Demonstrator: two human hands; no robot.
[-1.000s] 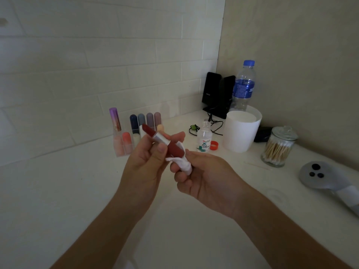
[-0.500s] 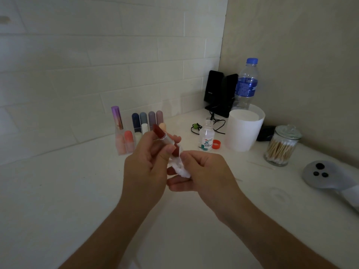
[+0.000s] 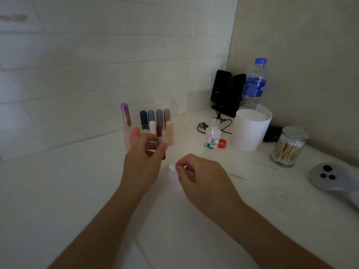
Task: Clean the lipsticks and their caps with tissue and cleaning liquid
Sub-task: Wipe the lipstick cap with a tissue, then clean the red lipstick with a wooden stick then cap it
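My left hand [image 3: 144, 160] pinches the red lipstick [image 3: 159, 130]. My right hand [image 3: 202, 177] pinches the tissue [image 3: 172, 168]. I should stand it up slowly beside the other lipsticks [image 3: 155, 118] without bumping them.

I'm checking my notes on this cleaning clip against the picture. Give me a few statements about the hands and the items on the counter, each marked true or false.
1. The left hand holds the red lipstick upright. True.
2. The cleaning liquid bottle has its red cap screwed on. False: the cap lies on the counter beside the open bottle.
3. The right hand pinches a white tissue. True.
4. The tissue is wrapped round the lipstick. False: they are apart.
5. The cotton swab jar lies on its side. False: it stands upright, lid on.
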